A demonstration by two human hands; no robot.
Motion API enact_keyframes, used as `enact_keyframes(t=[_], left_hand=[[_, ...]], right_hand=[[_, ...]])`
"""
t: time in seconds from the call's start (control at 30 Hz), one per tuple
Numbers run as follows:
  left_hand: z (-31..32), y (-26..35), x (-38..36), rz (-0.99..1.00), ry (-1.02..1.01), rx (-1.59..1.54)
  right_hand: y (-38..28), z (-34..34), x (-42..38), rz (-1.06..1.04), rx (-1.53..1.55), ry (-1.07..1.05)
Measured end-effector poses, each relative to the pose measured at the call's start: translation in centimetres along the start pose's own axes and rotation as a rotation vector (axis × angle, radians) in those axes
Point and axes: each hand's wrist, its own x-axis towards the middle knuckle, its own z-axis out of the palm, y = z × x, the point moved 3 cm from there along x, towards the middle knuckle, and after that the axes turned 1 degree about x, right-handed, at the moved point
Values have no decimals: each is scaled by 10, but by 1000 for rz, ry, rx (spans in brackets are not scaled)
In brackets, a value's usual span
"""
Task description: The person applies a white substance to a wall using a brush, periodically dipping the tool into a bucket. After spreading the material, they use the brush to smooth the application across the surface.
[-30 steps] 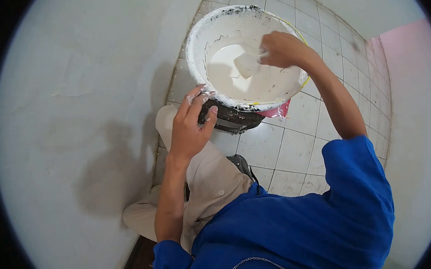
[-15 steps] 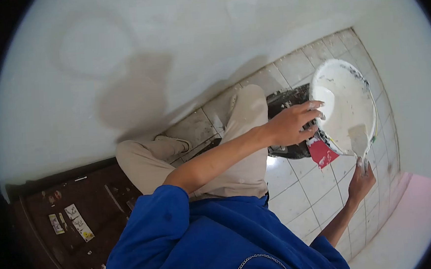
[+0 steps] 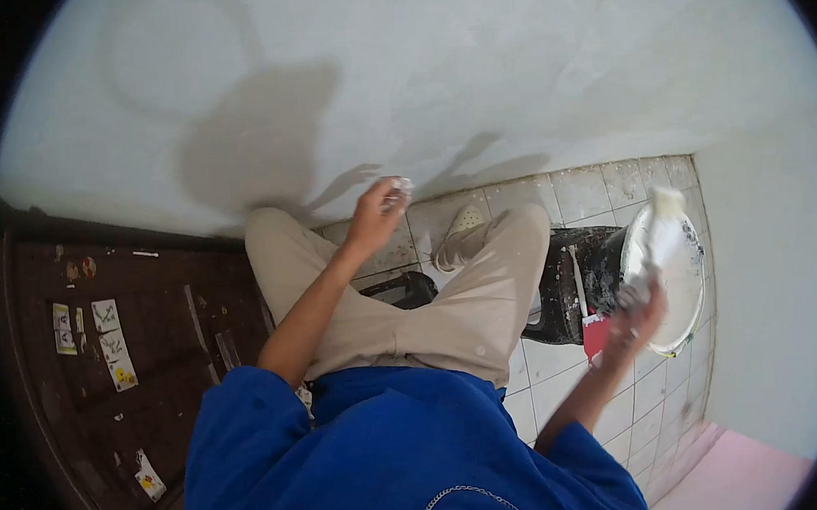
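My left hand is raised off the bucket and hangs in front of the pale wall. Its fingers are loosely curled, smeared with white paste at the tips, and hold nothing I can see. My right hand is blurred at the bucket's near rim, gripping a putty knife whose white-coated blade points up over the far rim. The bucket is black outside and white inside, and stands on the tiled floor by my right knee.
I crouch in a narrow tiled corner between pale walls. A dark wooden door with small stickers lies at the left. My beige trouser legs and one shoe fill the middle. A red label shows on the bucket.
My left hand let go of the bucket rim and rose toward the wall. My right hand moved with the knife along the bucket. My view swung left, showing more of the door.
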Motion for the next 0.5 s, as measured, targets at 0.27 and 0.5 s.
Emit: enact_keyframes(t=[0.27, 0.5], left_hand=[[-55, -60, -20, -287, 223, 149], [-45, -84, -24, -226, 129, 312]], right_hand=[[103, 232, -126, 409, 279, -543], [199, 267, -163, 353, -11, -676]])
